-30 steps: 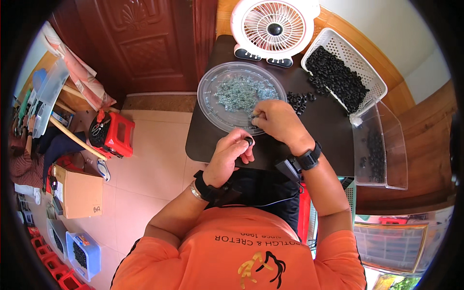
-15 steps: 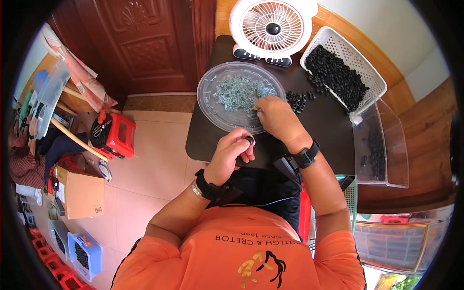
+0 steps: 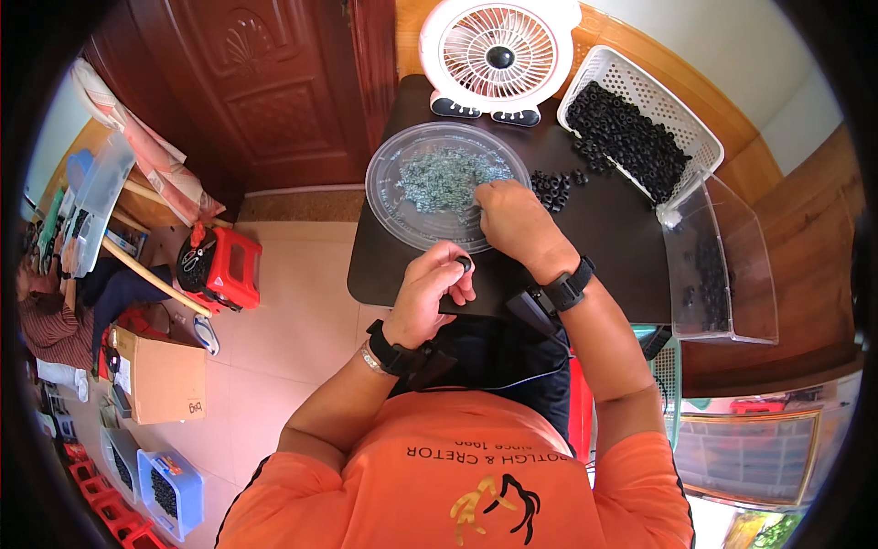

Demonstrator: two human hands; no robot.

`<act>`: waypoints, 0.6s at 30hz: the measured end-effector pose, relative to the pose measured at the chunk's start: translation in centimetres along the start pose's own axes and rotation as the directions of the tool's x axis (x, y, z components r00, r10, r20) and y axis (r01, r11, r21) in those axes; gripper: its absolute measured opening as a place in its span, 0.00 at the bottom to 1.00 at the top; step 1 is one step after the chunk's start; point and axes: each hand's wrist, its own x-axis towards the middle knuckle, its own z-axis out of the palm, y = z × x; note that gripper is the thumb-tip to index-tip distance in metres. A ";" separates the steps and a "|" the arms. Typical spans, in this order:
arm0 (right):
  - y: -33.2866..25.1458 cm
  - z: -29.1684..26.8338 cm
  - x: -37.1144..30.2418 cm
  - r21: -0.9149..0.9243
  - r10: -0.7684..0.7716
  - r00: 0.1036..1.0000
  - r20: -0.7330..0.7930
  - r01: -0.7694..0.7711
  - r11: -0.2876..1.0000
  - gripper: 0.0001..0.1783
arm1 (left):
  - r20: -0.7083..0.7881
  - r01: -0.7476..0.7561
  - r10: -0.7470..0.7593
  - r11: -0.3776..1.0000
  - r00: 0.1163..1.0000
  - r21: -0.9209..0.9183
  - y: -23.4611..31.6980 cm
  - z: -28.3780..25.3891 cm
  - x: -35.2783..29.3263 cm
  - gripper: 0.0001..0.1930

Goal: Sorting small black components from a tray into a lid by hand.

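My left hand (image 3: 430, 288) is closed at the table's front edge, pinching a small round black part (image 3: 464, 263) between thumb and forefinger. My right hand (image 3: 521, 224) reaches over the right side of a round clear plastic tray (image 3: 382, 209), its fingers pressed together. Whatever those fingertips hold, if anything, is hidden. A pile of tiny pale green, see-through pieces (image 3: 444, 178) lies in the tray. Just right of my right hand, several loose black parts (image 3: 551, 190) of the same look sit on the dark table (image 3: 613, 265).
A pink and white fan (image 3: 499, 57) stands at the back of the table. To its right, a white perforated basket (image 3: 700, 137) tips its black parts toward the tabletop. A clear bin (image 3: 754, 274) is at the right edge. On the floor at left are a red stool (image 3: 240, 270) and a cardboard box (image 3: 165, 375).
The whole view has shifted slightly. My right hand stays at the tray's right side with its fingers drawn in a little; my left hand keeps the black part.
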 end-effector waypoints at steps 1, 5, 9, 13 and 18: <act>0.0 -0.2 0.0 0.000 0.000 1.000 -0.003 0.000 1.000 0.09 | -0.001 -0.001 0.001 1.000 1.000 -0.015 0.0 -0.1 0.0 0.11; -0.6 -1.4 -0.3 0.296 0.095 0.995 -0.041 -0.079 0.952 0.09 | 0.018 -0.007 0.007 0.999 1.000 -0.049 0.2 0.0 -0.1 0.11; 0.1 -0.7 -0.3 0.296 0.027 0.999 -0.025 -0.019 0.955 0.09 | 0.044 0.001 0.006 0.989 0.999 -0.151 -0.2 0.7 1.2 0.10; 0.6 -2.0 -0.5 0.342 0.125 0.988 -0.087 -0.088 0.936 0.08 | 0.084 0.010 0.003 0.987 0.996 -0.159 -0.2 0.0 0.7 0.10; 1.1 -2.4 -0.3 0.340 0.095 0.995 -0.017 -0.084 0.937 0.08 | 0.077 0.019 -0.012 0.996 0.997 -0.092 0.1 0.2 0.5 0.11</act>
